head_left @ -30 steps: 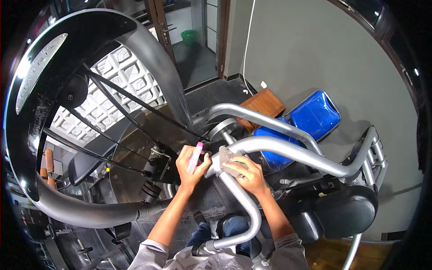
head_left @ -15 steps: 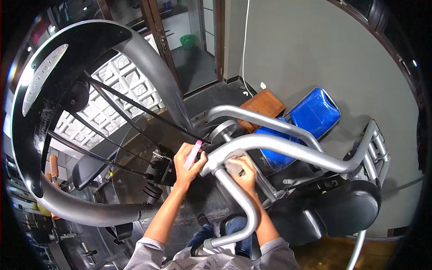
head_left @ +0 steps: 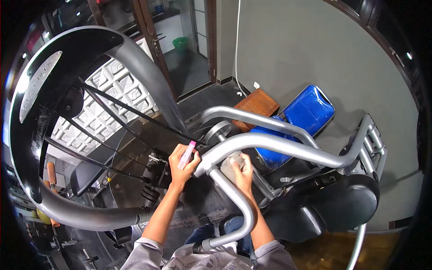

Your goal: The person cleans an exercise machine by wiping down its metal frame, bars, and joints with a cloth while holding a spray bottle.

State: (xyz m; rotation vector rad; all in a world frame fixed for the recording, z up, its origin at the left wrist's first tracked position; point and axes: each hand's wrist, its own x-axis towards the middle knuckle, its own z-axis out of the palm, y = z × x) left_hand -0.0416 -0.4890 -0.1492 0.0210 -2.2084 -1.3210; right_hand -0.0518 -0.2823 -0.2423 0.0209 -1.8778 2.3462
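Note:
My left hand [head_left: 179, 170] is closed around a small clear bottle [head_left: 186, 155] with a pink top, held tilted just left of the joint in the silver tube frame [head_left: 274, 141]. On the other side of that joint, my right hand [head_left: 244, 174] grips a pale grey cloth [head_left: 231, 165], its thumb and fingers pinching one edge. The cloth lies close by the curved silver bar [head_left: 238, 195] that bends down in front of my body. Whether it touches the metal I cannot tell.
A large black and grey machine arch [head_left: 85, 38] with cables curves around the left. A black padded seat [head_left: 324, 209] stands at the right. Beyond the frame are a blue chair [head_left: 309, 110], a wooden box [head_left: 255, 108] and a glass door [head_left: 182, 58].
My view has shifted slightly, moving the scene left. My right hand has turned, and more of the cloth shows beside its fingers. The bottle stays in my left hand.

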